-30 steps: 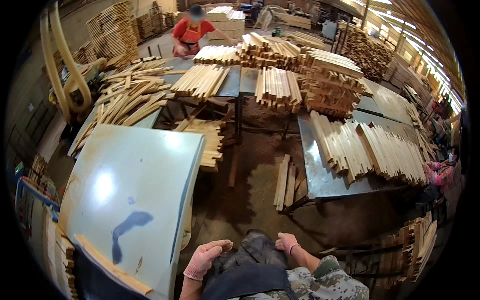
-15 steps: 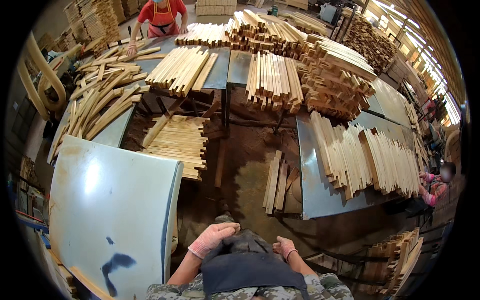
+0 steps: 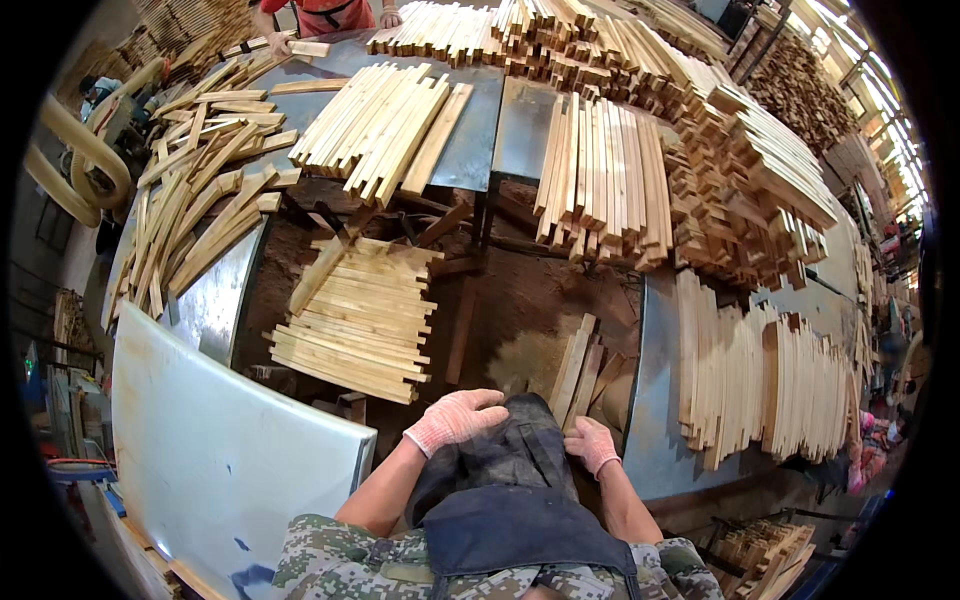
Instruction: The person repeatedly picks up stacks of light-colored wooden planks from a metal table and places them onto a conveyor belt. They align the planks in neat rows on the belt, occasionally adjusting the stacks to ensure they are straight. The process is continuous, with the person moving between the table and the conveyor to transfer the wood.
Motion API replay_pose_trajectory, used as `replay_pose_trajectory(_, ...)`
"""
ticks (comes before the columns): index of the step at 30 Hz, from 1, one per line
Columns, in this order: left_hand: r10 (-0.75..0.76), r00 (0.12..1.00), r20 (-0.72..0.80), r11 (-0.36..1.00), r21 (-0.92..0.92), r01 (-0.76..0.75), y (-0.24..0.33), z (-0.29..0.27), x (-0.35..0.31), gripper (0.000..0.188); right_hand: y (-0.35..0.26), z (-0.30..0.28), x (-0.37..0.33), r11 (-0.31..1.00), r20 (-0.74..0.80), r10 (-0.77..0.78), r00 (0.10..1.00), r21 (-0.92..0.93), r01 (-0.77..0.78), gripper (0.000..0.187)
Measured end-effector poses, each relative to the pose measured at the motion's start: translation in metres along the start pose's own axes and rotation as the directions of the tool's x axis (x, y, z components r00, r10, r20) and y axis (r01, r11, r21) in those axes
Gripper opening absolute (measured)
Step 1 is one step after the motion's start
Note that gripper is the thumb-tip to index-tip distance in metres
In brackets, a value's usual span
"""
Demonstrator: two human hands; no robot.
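At the lower middle of the frame, the gloved left hand (image 3: 458,418) is held over a dark trouser leg (image 3: 530,435), its fingers loosely stretched and a little apart, with nothing seen in them; the gloved right hand (image 3: 592,443) has its fingers curled inward, and whether they close on anything I cannot tell. Just beyond the right hand, right of centre, lean the loose strips (image 3: 578,370), three that can be made out; whether the hand touches them is unclear. A pale sheet panel (image 3: 230,440) blocks the lower left, and a metal table (image 3: 658,460) closes off the right, bearing two bundles, a left bundle (image 3: 715,370) and a right bundle (image 3: 808,390). One low stack (image 3: 350,325) lies left of centre, with one slanting board (image 3: 322,275) across its upper left corner. Farther up, one spread bundle (image 3: 370,130) and one middle bundle (image 3: 608,180) rest side by side with a gap between them, and one tall stack (image 3: 720,190) crowds the upper right; their strips overlap too much to count. A tangled pile (image 3: 205,190) fills the upper left, near a thick looping hose (image 3: 85,150). At the top edge stands one co-worker in a red apron (image 3: 335,15), a hand at a short strip (image 3: 308,48).
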State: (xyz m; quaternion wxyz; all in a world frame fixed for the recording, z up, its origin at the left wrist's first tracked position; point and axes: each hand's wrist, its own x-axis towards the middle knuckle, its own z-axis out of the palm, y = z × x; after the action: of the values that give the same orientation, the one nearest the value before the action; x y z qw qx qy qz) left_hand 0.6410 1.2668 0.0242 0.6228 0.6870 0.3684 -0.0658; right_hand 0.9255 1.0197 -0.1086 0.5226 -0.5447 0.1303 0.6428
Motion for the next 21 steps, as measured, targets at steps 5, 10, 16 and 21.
replay_pose_trajectory(5, -0.217, 0.972, -0.086, 0.954, -0.228, 0.193, -0.062, -0.023, 0.103, 0.062, -0.093, 0.104, 0.067, 0.977, 0.038, -0.020, 0.999, -0.213, 0.027, 0.039)
replay_pose_trajectory(10, -0.650, 0.710, -0.271, 0.748, -0.392, 0.535, -0.160, -0.012, 0.138, 0.057, -0.187, 0.171, 0.130, 0.937, 0.265, -0.028, 0.964, -0.330, 0.118, 0.047)
replay_pose_trajectory(16, -0.847, 0.524, -0.088, 0.410, -0.736, 0.539, -0.246, 0.014, 0.130, 0.055, -0.276, 0.276, 0.151, 0.887, 0.316, 0.099, 0.944, -0.457, 0.060, 0.055)
replay_pose_trajectory(21, -0.871, 0.488, -0.055, 0.232, -0.923, 0.308, -0.146, -0.032, 0.161, 0.034, -0.282, 0.322, 0.246, 0.744, 0.352, 0.050, 0.935, -0.637, 0.200, 0.081)
